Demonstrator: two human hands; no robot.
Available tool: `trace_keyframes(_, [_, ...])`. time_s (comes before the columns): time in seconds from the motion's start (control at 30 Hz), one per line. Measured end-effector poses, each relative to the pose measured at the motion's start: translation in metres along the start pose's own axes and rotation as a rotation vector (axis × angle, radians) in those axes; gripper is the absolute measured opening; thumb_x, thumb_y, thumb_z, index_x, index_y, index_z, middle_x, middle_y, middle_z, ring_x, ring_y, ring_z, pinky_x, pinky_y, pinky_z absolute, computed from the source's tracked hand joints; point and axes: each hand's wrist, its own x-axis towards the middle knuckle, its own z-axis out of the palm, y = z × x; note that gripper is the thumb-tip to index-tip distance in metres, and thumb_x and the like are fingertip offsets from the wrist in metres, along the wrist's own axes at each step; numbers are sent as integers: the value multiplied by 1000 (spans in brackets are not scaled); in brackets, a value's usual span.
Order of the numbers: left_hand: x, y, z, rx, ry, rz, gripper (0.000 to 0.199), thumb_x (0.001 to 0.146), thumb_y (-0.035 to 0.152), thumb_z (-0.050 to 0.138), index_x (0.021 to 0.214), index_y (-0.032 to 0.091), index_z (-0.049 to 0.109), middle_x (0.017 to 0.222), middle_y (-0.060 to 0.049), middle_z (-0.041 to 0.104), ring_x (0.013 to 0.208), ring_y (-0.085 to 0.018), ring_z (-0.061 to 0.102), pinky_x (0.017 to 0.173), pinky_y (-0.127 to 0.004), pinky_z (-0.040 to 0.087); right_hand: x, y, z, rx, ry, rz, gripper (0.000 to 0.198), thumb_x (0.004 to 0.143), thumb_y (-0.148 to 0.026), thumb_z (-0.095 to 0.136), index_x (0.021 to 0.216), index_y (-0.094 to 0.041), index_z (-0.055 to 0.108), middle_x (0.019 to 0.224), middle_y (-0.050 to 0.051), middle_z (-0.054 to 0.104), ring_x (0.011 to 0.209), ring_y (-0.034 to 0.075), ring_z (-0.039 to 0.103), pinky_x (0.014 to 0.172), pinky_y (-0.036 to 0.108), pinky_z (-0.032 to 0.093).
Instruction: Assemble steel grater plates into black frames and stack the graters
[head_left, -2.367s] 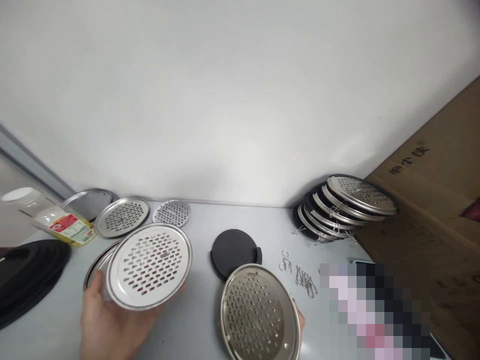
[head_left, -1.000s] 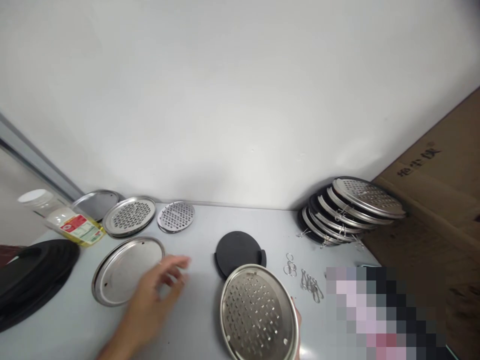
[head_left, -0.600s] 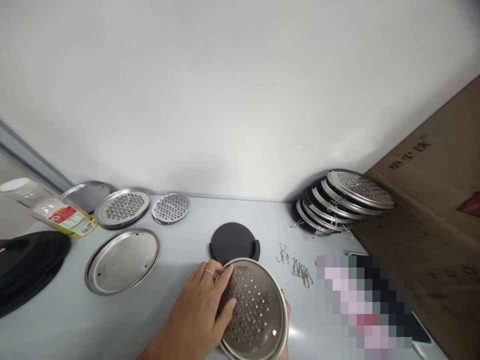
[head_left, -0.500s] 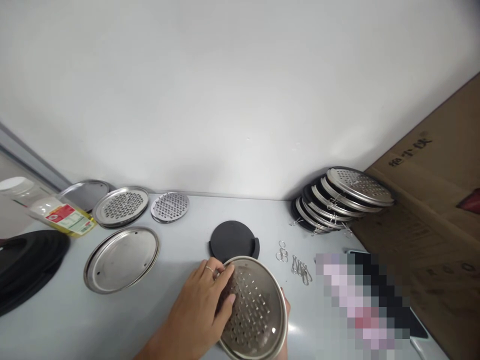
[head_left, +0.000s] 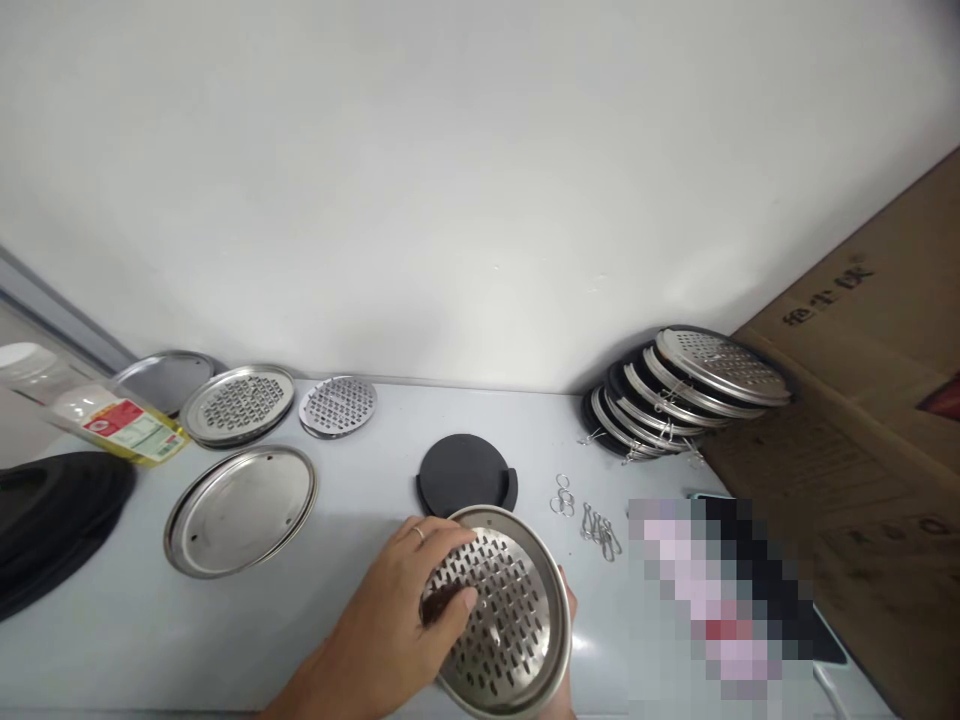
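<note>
A round metal grater with a raised rim is held up over the front of the table. My left hand grips it from the left, thumb and fingers lying on the perforated face and wrapped toward the edge. Behind its right rim, my right hand supports it, with most of the fingers hidden. A dark patch shows under my left palm; I cannot tell whether it is shadow or a part. Just beyond the grater lies a round black plastic plate with raised lips at its sides.
At left are stacked metal discs, grater discs, thin perforated discs, a bottle and black plates. At right are metal rings, clips, a stack of graters, a pixelated patch and a cardboard box.
The grater has tilted, and its perforated face now looks brighter and clearer. My left hand has shifted slightly on it. The whole view has moved a little.
</note>
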Motion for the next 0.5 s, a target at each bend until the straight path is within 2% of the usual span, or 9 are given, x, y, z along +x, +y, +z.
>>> trace_keyframes(0.17, [-2, -4, -7, -266, 5, -133, 27, 94, 28, 53, 119, 33, 61, 113, 0, 67, 98, -17, 63, 92, -31, 50, 1, 1, 8, 51, -5, 56, 64, 75, -75, 54, 93, -19, 81, 94, 11, 78, 94, 32, 69, 90, 49, 50])
trace_keyframes(0.33, [-2, -19, -24, -548, 31, -305, 36, 91, 41, 60, 123, 25, 60, 103, -5, 71, 96, -20, 67, 84, -30, 54, 11, 3, -4, 55, 68, -20, 53, 67, -71, 67, 85, -23, 81, 90, 5, 79, 88, 29, 69, 89, 44, 52])
trace_keyframes(0.4, [-3, -29, -34, -612, 138, -314, 37, 88, 44, 64, 119, 24, 61, 105, -6, 72, 94, -21, 69, 79, -29, 55, 13, 3, -11, 75, 123, -42, 49, 64, -70, 70, 81, -24, 80, 85, 3, 79, 83, 27, 70, 86, 42, 53])
trace_keyframes(0.5, [-6, -47, -53, -580, 404, -320, 41, 81, 46, 72, 114, 22, 63, 104, -5, 73, 89, -19, 70, 75, -26, 56, 11, 3, -17, -6, 144, -76, 53, 66, -73, 66, 78, -24, 79, 77, 2, 79, 73, 25, 70, 80, 41, 55])
